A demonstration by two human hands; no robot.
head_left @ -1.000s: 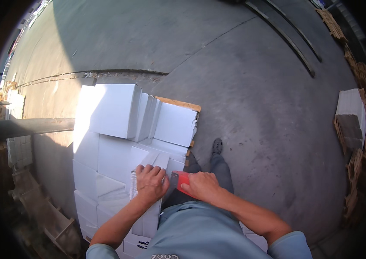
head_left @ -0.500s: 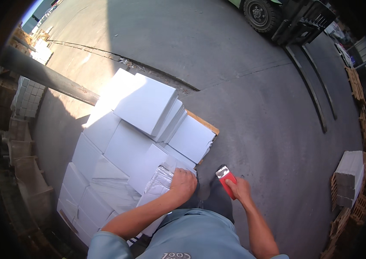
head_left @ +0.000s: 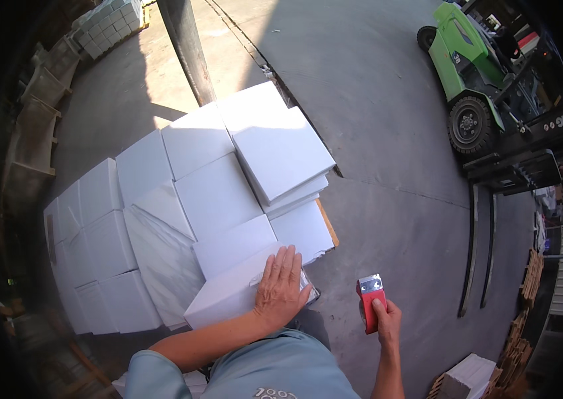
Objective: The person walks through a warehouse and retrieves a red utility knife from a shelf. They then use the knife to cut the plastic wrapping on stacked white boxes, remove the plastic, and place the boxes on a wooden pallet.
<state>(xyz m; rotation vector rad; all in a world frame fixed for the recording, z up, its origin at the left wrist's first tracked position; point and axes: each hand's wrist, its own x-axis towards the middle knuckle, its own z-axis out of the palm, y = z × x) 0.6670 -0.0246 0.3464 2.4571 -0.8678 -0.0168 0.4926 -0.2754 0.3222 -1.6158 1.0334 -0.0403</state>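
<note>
Left hand (head_left: 281, 287) has its fingers (head_left: 285, 261) spread flat, palm down on the near end of a white box (head_left: 228, 296), not gripping it, forearm angling in from lower left. That box sits at the front edge of a stack of white boxes (head_left: 215, 193). Right hand (head_left: 386, 319) is curled around a red tape cutter (head_left: 370, 302), held out over the concrete floor (head_left: 388, 133), just right of the stack. Green forklift (head_left: 487, 86) parked top right.

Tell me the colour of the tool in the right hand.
Red with a silver metal end, seen in the head view.
</note>
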